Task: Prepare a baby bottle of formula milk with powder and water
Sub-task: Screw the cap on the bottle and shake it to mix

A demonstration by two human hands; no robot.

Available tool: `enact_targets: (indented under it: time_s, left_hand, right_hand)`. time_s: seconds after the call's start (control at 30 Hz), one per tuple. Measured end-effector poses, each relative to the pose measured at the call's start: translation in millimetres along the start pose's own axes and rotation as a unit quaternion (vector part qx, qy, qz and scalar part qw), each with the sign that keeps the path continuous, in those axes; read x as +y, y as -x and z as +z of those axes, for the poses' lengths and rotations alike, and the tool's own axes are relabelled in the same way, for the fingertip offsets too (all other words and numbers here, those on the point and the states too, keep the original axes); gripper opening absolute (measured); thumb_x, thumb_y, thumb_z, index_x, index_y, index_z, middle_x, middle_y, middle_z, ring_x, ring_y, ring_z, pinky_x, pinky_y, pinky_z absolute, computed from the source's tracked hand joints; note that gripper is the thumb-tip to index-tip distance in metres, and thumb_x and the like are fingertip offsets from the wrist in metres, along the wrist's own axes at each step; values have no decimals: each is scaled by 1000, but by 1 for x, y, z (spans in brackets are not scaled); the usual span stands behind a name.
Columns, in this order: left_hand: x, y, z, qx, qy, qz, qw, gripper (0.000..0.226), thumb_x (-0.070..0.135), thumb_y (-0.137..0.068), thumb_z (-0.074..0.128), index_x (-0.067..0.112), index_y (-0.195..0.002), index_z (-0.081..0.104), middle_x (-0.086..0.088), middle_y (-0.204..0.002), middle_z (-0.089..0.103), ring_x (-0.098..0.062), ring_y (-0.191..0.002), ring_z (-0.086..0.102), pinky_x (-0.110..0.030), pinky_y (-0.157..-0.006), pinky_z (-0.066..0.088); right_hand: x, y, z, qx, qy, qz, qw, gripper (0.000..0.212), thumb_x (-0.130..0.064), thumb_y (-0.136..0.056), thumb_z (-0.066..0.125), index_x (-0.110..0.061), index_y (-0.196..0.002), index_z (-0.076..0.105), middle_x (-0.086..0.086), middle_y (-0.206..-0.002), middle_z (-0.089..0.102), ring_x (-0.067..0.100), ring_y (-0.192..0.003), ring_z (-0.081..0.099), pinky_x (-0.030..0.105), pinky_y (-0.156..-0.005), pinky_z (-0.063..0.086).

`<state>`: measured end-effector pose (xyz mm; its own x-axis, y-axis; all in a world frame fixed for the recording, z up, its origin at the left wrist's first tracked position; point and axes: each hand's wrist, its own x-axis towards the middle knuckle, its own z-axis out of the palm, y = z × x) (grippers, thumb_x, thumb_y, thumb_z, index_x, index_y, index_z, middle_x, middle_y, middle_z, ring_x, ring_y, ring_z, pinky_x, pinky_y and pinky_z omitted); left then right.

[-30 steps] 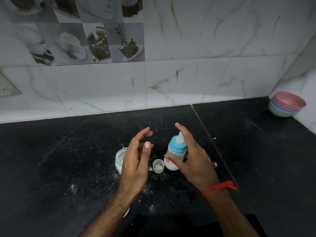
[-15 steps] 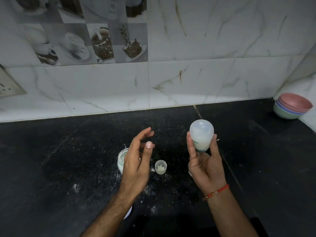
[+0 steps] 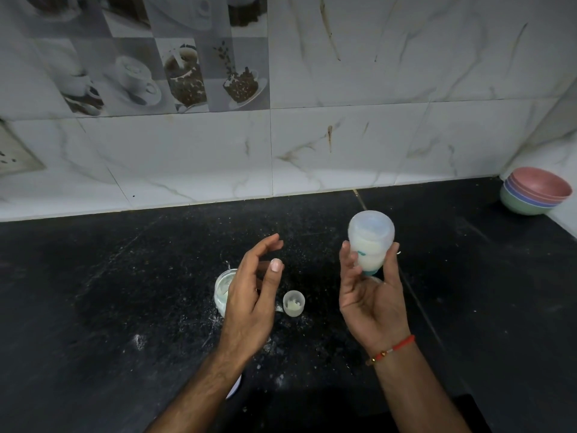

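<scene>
Right hand (image 3: 371, 295): palm up, fingers and thumb curled round the baby bottle (image 3: 371, 242), so that grip is snug on it. A red thread bracelet (image 3: 394, 349) sits on the wrist.
Baby bottle: held upside down in the air above the bench (image 3: 93, 292), base on top, blue collar down in the fingers. White milk shows inside it.
Left hand (image 3: 253, 295): edge-on, fingers loosely bent, not gripping anything, just hanging in the air beside the other hand.
Small cup (image 3: 293, 303): sits on the bench between the two hands with a bit of white powder in it.
Glass jar (image 3: 222, 290): partly hidden behind the left hand, whitish stuff inside.
Bench: black stone with spilled powder (image 3: 139, 340) scattered around.
Stack of bowls (image 3: 535, 190): far right corner by the tiled wall (image 3: 374, 120), pink one on top.
</scene>
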<state>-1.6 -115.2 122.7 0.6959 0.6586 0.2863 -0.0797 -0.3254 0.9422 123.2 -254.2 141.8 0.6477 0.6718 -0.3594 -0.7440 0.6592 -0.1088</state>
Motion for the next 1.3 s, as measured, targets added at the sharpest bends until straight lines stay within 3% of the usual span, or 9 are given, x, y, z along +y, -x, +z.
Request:
enact_targets:
  time_s: [0.17,0.33,0.43,0.53,0.67,0.77,1.0,1.17,1.3]
  left_hand:
    - [1,0,-1,2,1,4,1000,43,39,-104,47,29,-145,52,15,-139,64,-19,-117,69,-22,-98,53]
    - [1,-1,-1,-1,16,-1,1000,42,32,-105,46,25,-146,53,10,-139,64,-12,-116,69,-14,-95,51]
    - [3,0,2,-8,10,4,1000,43,34,-104,46,25,-146,52,11,-140,63,-11,-118,68,-13,-94,51]
    - [2,0,1,-11,6,3,1000,44,32,-104,46,23,-147,52,10,-140,64,-8,-113,70,-12,-91,51]
    - [0,0,-2,-3,9,-2,1000,43,31,-105,46,22,-146,53,9,-138,65,-9,-109,71,-11,-90,50]
    - [1,0,-2,1,11,-4,1000,43,31,-104,46,22,-145,53,9,-137,65,-8,-108,71,-10,-89,50]
    - [2,0,0,-5,10,-5,1000,43,31,-104,46,22,-146,53,10,-138,65,-8,-109,71,-11,-89,50]
    - [0,-1,0,-8,-2,-5,1000,44,33,-104,46,23,-147,52,12,-139,64,-7,-110,70,-11,-89,51]
    - [1,-2,-1,-3,8,-7,1000,43,31,-104,46,22,-146,53,10,-138,65,-9,-110,71,-12,-90,50]
  right_hand:
    - [10,3,4,-4,225,-172,959,57,-44,-92,64,-21,-142,50,12,-124,69,27,-95,77,39,-70,65]
    - [-4,-4,-13,-146,743,-421,499,76,-33,-88,79,-47,-149,36,-24,-139,52,5,-125,59,27,-100,53]
    - [-7,-6,-17,-138,832,-364,396,75,-44,-93,71,-52,-153,27,-13,-134,54,0,-120,55,26,-103,51]
    - [-6,-4,-13,-131,803,-336,474,80,-34,-89,78,-55,-151,31,-22,-137,53,4,-123,59,34,-100,57]
    - [-2,0,0,-3,388,-263,883,66,-22,-89,74,-31,-146,43,5,-133,65,25,-111,73,44,-76,65]
    - [-10,-1,-2,12,104,-112,988,57,-41,-99,61,-11,-146,51,19,-138,65,32,-120,69,38,-77,65]
    - [-3,2,-3,-3,372,-235,898,67,-28,-86,74,-27,-145,43,11,-132,65,29,-111,73,47,-75,64]
    - [-14,3,-12,-98,794,-358,481,77,-38,-82,83,-47,-144,39,-16,-135,57,10,-120,63,32,-100,56]
    - [-8,7,1,-33,561,-307,769,74,-25,-79,82,-38,-142,45,0,-125,67,18,-106,74,36,-80,64]
